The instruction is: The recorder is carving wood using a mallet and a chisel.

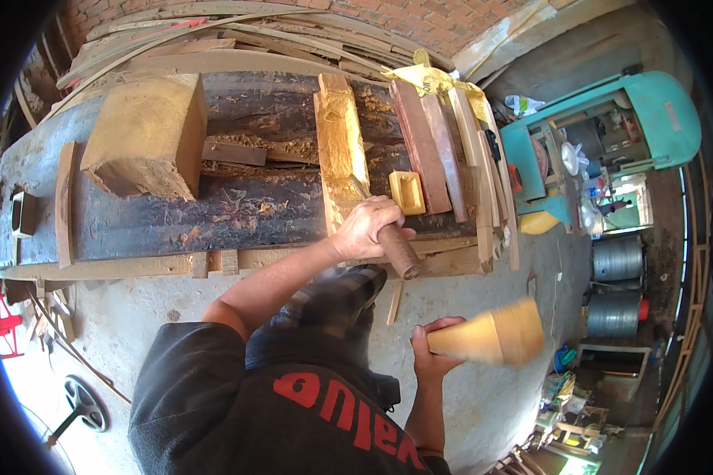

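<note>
My left hand [366, 228] grips the brown wooden handle of a chisel [398, 252]. The chisel's metal blade points up and left onto a pale yellow wood piece [341, 131] with a long cut recess, lying across the dark, rough bench [253, 202]. Lower right, off the bench's front, my right hand [437, 348] is closed round the handle of a pale wooden mallet [503, 332], whose head is blurred. A small hollowed yellow block [406, 192] sits just right of the chisel. Several boards [416, 142] lie beside it.
A large square timber block [142, 138] and a thin strip [66, 202] sit on the bench's left. Loose planks [182, 43] lie behind. A teal machine [657, 119] and metal drums [614, 313] stand at the right; a black wheel [87, 404] is at the lower left.
</note>
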{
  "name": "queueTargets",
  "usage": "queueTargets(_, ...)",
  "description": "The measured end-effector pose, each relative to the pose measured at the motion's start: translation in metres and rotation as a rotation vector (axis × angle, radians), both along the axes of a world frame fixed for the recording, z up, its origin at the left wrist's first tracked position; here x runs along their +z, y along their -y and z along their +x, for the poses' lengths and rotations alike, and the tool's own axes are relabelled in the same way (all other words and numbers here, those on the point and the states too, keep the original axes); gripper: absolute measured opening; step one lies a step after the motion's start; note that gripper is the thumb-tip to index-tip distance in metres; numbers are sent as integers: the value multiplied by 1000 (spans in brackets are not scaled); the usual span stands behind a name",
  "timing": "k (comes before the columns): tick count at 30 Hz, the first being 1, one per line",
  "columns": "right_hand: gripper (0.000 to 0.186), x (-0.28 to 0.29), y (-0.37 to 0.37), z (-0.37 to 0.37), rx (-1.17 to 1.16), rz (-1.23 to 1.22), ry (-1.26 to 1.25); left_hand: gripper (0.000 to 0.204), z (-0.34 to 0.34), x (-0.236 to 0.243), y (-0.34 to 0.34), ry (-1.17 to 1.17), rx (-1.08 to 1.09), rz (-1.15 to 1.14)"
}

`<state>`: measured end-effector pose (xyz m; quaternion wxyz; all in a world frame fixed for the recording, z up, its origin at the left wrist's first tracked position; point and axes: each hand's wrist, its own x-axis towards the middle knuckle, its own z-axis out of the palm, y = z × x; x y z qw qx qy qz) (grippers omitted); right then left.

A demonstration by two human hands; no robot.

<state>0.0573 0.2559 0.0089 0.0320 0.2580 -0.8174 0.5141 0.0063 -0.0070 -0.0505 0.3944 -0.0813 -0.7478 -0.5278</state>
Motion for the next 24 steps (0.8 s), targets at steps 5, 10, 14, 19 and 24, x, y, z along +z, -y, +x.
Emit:
queueTargets(5,46,-1,15,-6,7,121,-48,36,4,-2,0,-29,-16,-45)
queueTargets(10,52,18,-10,-2,16,-37,-108,34,13,-6,8,-25,-31,-34)
queueTargets(14,47,-6,10,-13,136,252,-41,33,15,6,3,22,-44,-31)
queueTargets(19,45,-1,3,-11,63,12,202,29,15,-10,10,60,-29,-263)
queueTargets(24,50,13,-12,4,11,-126,207,33,20,2,-6,-12,7,-241)
